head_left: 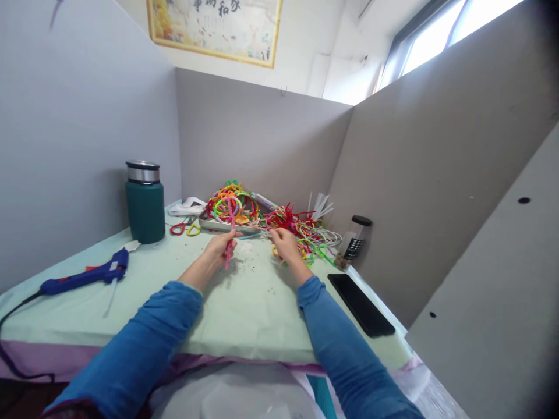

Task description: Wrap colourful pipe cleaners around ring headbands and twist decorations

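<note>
My left hand (220, 249) is closed around a pink pipe cleaner (228, 256), which stands roughly upright and pokes out above and below the fingers. A thin light-blue pipe cleaner (253, 235) runs sideways between my two hands. Its right end is pinched in the fingertips of my right hand (285, 241). Whether the blue strand is joined to the pink one is hidden by my left fingers. Just behind the hands, a metal tray (209, 224) carries a heap of bent, colourful pipe cleaners (244, 203). Red and green ones (301, 224) lie loose on its right.
On the left are a blue glue gun (87, 276) with its cord and a green bottle (145, 209). Red-handled and yellow-handled scissors (192, 230) lie near the tray. A black phone (360, 304) and a clear jar (353, 241) are at right. Grey partitions (262, 134) enclose the table.
</note>
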`<action>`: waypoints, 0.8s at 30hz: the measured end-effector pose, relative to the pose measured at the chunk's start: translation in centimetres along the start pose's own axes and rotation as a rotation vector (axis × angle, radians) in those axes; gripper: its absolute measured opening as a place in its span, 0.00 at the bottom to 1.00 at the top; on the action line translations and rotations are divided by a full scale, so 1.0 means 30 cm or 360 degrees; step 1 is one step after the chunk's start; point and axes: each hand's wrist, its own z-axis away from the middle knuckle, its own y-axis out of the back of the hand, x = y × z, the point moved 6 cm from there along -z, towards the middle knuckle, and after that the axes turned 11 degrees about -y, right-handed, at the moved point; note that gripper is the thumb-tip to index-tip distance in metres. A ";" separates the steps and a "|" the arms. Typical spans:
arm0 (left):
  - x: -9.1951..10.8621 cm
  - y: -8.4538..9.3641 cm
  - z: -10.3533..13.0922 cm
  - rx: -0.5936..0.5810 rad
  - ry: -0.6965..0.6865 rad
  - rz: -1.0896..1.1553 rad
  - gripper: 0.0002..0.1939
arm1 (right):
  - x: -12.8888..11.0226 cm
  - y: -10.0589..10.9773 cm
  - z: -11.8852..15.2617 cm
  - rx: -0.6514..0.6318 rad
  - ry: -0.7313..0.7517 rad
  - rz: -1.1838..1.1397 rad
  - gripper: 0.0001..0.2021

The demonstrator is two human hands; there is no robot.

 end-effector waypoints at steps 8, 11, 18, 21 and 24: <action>-0.032 -0.033 0.022 -0.0141 0.0094 -0.0260 0.12 | 0.306 0.140 -0.079 0.0289 -0.0492 0.0786 0.18; -0.032 -0.031 0.024 -0.0143 0.0080 -0.0313 0.15 | 0.345 0.110 -0.072 0.0081 -0.0592 0.0848 0.20; -0.028 -0.038 0.037 -0.0185 0.0050 -0.0470 0.17 | 0.307 0.127 -0.103 0.0381 -0.0208 0.0619 0.21; -0.025 -0.041 0.041 -0.0202 0.0026 -0.0519 0.18 | 0.266 0.131 -0.107 0.0457 0.0040 0.0436 0.23; -0.026 -0.039 0.037 -0.0196 0.0001 -0.0516 0.18 | 0.193 0.109 -0.088 0.0394 0.0313 0.0303 0.22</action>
